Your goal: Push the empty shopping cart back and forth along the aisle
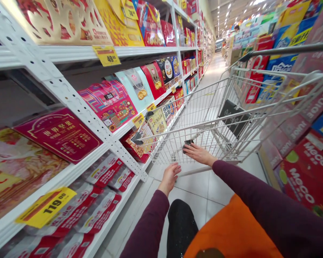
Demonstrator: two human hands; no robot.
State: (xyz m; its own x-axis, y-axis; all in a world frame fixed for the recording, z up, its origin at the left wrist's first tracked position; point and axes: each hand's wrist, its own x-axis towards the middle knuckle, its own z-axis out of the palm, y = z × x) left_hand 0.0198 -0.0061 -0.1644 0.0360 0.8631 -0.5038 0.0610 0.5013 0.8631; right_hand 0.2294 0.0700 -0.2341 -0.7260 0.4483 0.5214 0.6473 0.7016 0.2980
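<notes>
My right hand (199, 153) reaches to the near side of a wire shopping cart (174, 138). Its fingers lie over a small dark object (188, 142), whose kind I cannot make out. Lower and to the left, my left hand (171, 177) is held by the cart's lower front corner, fingers loosely bent and apart, with nothing visible in it. A grey caster wheel (173, 156) shows just above that hand. The cart stands at an angle across the aisle, and no goods show in its basket.
White shelving (102, 136) with boxed snacks and yellow price tags runs along the left. Stacked red drink cartons (307, 175) stand close on the right. The tiled aisle (218, 66) stretches away behind the cart. My knee (181, 225) is below my hands.
</notes>
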